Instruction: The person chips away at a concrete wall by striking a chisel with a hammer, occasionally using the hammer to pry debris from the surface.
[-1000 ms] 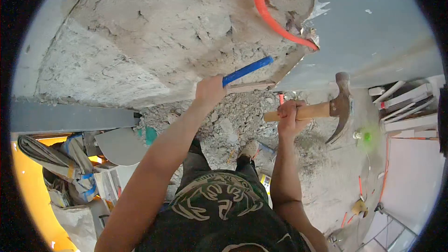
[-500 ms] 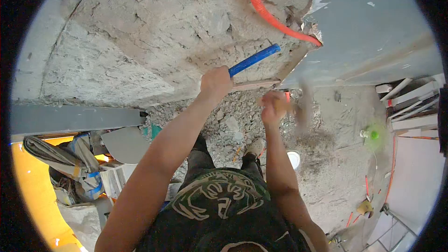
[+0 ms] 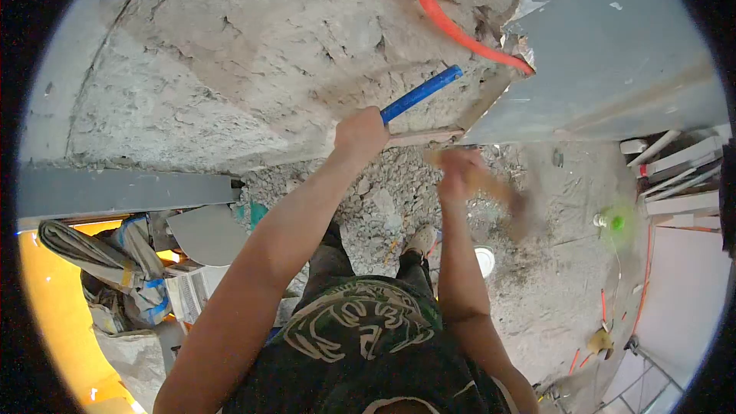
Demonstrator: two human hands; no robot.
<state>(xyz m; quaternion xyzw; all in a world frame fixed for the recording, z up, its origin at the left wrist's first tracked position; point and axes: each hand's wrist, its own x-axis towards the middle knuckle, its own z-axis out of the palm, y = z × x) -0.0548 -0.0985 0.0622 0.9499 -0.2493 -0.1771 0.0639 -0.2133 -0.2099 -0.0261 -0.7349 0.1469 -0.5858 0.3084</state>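
My left hand (image 3: 359, 134) grips a blue chisel (image 3: 422, 93) whose tip rests against the rough, chipped plaster wall (image 3: 253, 54). My right hand (image 3: 458, 174) holds a wooden-handled hammer (image 3: 506, 199), blurred by motion, its head out to the right and below the chisel. An orange conduit (image 3: 452, 27) runs down the broken wall just right of the chisel tip. Rubble (image 3: 383, 199) lies on the floor under both hands.
A grey painted wall panel (image 3: 613, 54) stands to the right. White pipes (image 3: 675, 161) lean at the far right. A green glowing device (image 3: 613, 222) and a small white cup (image 3: 483, 261) sit on the dusty floor. Rolled cloth and bags (image 3: 107, 261) lie at the left.
The hammer swung in from the right toward the chisel and is now blurred, moving back out to the right. The left hand and chisel stayed nearly still.
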